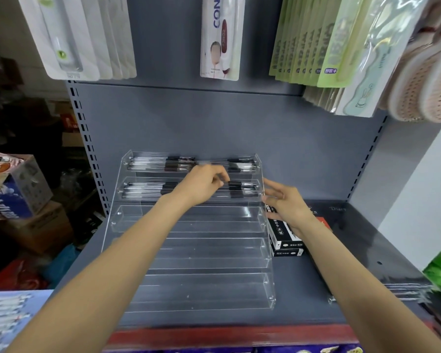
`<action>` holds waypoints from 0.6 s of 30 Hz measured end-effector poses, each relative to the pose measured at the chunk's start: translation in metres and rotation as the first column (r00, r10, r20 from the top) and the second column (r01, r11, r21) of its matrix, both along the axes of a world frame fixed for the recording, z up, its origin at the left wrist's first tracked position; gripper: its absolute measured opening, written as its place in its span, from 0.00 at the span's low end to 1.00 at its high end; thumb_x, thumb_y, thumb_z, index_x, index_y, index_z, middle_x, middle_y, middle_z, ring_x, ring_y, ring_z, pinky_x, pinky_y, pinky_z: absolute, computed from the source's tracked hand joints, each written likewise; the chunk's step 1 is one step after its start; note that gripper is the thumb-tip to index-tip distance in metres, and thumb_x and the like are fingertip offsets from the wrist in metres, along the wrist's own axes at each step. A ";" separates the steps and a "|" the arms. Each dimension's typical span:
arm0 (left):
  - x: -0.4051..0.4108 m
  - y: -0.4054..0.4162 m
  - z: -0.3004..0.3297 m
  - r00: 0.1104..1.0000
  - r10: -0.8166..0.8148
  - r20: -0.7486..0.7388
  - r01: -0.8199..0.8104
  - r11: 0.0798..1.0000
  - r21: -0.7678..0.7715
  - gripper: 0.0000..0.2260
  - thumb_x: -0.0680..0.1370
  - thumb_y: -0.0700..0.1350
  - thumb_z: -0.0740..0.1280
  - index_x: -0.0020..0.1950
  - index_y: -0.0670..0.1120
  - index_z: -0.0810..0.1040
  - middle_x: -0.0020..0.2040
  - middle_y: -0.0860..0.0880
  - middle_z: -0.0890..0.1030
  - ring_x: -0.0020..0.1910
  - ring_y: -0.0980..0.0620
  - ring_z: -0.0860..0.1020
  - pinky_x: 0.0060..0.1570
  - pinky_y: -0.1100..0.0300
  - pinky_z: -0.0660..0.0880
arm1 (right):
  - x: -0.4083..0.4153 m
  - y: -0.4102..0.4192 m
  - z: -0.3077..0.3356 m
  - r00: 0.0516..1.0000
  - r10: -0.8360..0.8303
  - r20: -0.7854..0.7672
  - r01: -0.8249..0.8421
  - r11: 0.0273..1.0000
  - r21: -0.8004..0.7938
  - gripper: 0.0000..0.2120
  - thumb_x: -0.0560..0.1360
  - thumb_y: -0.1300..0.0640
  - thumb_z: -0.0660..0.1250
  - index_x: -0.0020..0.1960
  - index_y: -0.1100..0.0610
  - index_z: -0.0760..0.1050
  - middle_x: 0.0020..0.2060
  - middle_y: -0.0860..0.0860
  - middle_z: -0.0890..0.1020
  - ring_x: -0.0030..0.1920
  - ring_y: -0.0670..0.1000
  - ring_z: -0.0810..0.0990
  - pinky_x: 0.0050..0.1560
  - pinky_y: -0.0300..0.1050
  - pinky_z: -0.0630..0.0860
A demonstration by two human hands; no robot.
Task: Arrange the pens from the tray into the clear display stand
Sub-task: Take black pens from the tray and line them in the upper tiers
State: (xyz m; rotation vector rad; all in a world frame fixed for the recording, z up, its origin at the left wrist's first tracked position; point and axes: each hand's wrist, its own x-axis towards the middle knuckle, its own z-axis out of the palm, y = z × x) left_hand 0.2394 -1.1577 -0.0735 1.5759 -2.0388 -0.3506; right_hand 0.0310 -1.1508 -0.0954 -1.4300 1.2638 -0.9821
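Observation:
A clear stepped display stand [189, 263] sits on the grey shelf. Its top tier holds several black-grip pens [163, 163]; the second tier also holds several pens [143, 191]. My left hand [204, 183] hovers over the second tier, fingers curled and pinching a pen [242, 185] that lies along that tier. My right hand [285, 202] is at the stand's right side wall, fingers relaxed and spread, holding nothing. The three lower tiers hold no pens.
Black-and-white pen boxes [287, 244] lie right of the stand, partly under my right wrist. Packaged goods hang above [219, 39]. Cardboard boxes [18, 189] stand at the left. A red shelf edge [227, 335] runs along the front.

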 end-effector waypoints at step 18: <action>-0.009 0.000 -0.011 0.988 -0.084 0.130 0.076 0.995 0.068 0.12 0.80 0.48 0.60 0.60 0.47 0.79 0.54 0.47 0.75 0.56 0.50 0.72 0.58 0.59 0.67 | -0.003 -0.001 0.003 1.000 0.018 -0.007 -0.018 1.000 0.003 0.23 0.77 0.67 0.62 0.69 0.51 0.68 0.60 0.51 0.78 0.58 0.51 0.78 0.56 0.56 0.78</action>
